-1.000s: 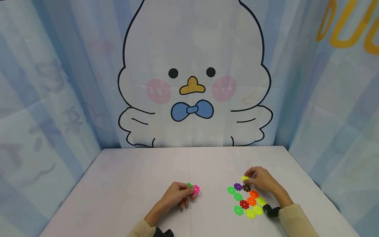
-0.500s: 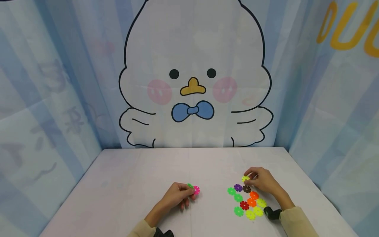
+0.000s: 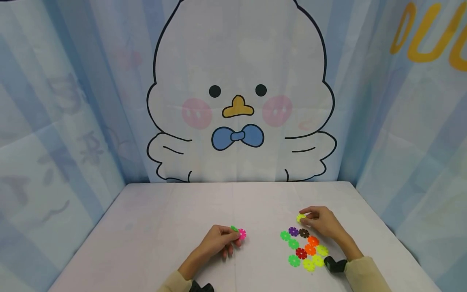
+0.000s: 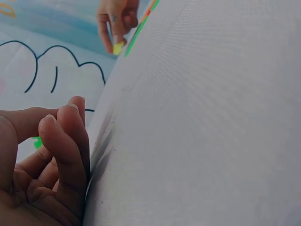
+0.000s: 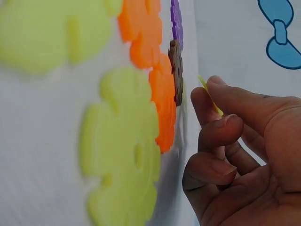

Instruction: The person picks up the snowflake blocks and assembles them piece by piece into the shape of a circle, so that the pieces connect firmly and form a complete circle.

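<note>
Between thumb and fingers my left hand (image 3: pixel 217 240) pinches a pink notched plastic disc (image 3: pixel 242 234) joined with a green disc (image 3: pixel 234 228). In the left wrist view a bit of the green disc (image 4: pixel 37 142) shows behind the fingers. My right hand (image 3: pixel 321 220) pinches a yellow notched disc (image 3: pixel 300 218) by its edge, just beyond the scattered discs. Seen edge-on in the right wrist view, that yellow disc (image 5: pixel 211 97) sits between thumb and forefinger. Nearest the right hand lie a brown disc (image 3: pixel 304 233) and a purple disc (image 3: pixel 293 231).
On the white table (image 3: pixel 175 211) the loose discs lie flat at right: several green (image 3: pixel 294 260), a red (image 3: pixel 300 253), two orange (image 3: pixel 310 249) and several yellow (image 3: pixel 308 265). A black wrist device (image 3: pixel 335 264) sits beside them. Printed curtains (image 3: pixel 237 162) enclose the table.
My right hand has lifted the yellow disc slightly up and away from the brown and purple discs. My left hand has stayed in place with its joined discs.
</note>
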Demonstrator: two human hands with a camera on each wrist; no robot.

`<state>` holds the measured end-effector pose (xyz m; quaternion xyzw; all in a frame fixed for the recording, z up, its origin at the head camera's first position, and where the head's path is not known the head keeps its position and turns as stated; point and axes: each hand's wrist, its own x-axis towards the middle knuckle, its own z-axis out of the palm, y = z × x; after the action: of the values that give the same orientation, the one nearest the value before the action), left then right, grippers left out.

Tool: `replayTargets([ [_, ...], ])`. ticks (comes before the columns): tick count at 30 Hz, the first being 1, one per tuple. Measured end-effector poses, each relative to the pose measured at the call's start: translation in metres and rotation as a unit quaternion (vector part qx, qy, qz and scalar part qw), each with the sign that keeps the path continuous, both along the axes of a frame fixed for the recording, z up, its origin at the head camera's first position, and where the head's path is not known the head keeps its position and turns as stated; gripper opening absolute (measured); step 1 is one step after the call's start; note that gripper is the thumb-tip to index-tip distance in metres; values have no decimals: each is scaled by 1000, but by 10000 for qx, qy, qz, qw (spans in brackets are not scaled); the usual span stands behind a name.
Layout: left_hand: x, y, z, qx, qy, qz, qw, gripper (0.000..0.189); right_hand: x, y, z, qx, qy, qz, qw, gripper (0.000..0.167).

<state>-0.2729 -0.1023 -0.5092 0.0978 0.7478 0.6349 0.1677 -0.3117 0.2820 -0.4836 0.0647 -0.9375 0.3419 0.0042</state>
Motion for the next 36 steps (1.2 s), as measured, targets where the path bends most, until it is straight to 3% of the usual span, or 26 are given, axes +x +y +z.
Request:
replayTargets([
  [10,1,0,2,97,-106,32,9999,27,3,-26,4,-676,-255,620,9955,32],
  [17,1,-1,4,122,-126,30,9998,27,4,-51,6,-1150,-531,1252,9840,29],
  [24,1,0,3,101,-135,22,9999,27,5,-75,7,-1243,-475,1773,9751,25],
  [36,-1,-2,2,100,-219,0,9997,29,6,-110,3,-1449,-626,2002,9670,17],
])
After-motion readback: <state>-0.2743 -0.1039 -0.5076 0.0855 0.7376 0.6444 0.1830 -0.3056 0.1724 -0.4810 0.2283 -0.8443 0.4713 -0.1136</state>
